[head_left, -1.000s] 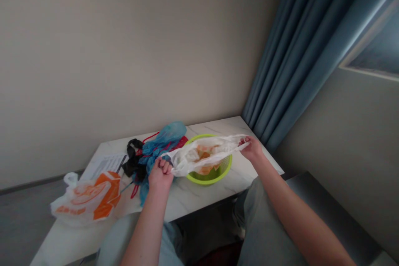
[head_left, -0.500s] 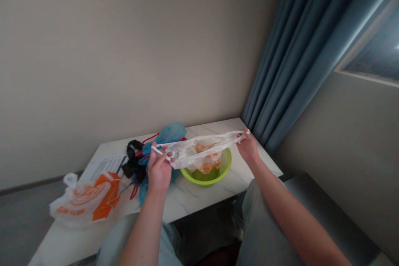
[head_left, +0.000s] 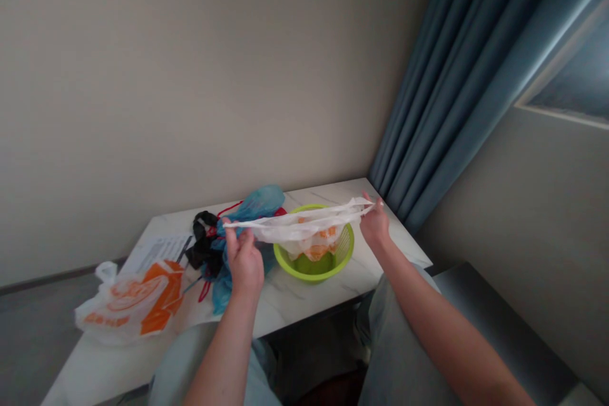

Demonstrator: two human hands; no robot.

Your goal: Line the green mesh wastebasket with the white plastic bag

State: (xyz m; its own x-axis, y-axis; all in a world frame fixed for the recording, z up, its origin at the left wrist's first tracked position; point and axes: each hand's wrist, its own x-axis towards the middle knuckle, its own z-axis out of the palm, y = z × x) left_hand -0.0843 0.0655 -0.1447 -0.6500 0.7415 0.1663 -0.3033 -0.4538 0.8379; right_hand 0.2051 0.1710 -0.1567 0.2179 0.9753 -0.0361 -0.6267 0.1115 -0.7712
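Note:
A thin white plastic bag [head_left: 304, 229] with orange print is stretched sideways between my two hands. My left hand [head_left: 245, 259] is closed on one handle end, and my right hand [head_left: 373, 219] grips the opposite end. The bag's lower part hangs over a lime-green plastic basket [head_left: 314, 276] on the table and hides part of its inside. Left of the basket, beyond my left hand, lie crumpled blue plastic bags [head_left: 261, 201] and a black plastic bag [head_left: 205, 254] with red drawstrings.
Another white and orange plastic bag [head_left: 130, 301] rests at the left of the marble-patterned table [head_left: 290, 301]. Behind it lies a printed sheet of paper [head_left: 155, 252]. A blue curtain [head_left: 428, 108] hangs at the right. My legs are under the table's front edge.
The bag's opening is pulled tighter and flatter between my hands. My left hand has shifted slightly, and its bag handle is now drawn out to the left.

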